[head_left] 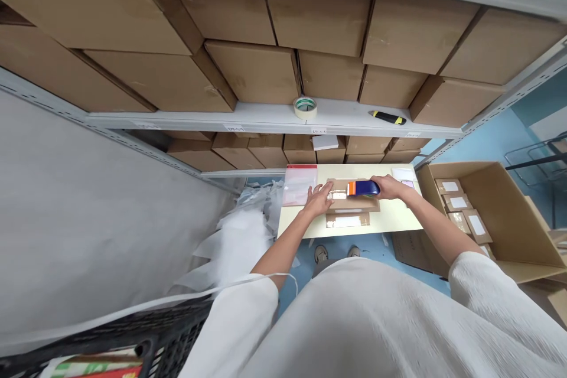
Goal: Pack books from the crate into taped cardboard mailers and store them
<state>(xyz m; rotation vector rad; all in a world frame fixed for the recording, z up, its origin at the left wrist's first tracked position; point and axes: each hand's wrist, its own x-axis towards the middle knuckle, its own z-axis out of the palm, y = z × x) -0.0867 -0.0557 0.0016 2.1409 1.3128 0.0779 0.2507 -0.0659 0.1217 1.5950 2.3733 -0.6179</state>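
Note:
My right hand (386,187) is wrapped round a blue and orange tape dispenser (365,188), which rests over the top of a small cardboard box (354,205) on the pale yellow table. At the box's left end lies my left hand (319,198), fingers spread and touching the cardboard. Clear tape shines on the box top between the two hands. Nearer to me sits a second, flat box (348,220) with a white label and shiny tape. Beside my left hand is a stack of clear plastic bags (300,186) with a red edge.
A large open carton (522,218) with several labelled small boxes stands right of the table (398,221). Shelves of cartons rise behind, with a tape roll (305,107) and a yellow-black utility knife (388,117) on one. White sheeting (243,242) and a black crate (177,331) are at left.

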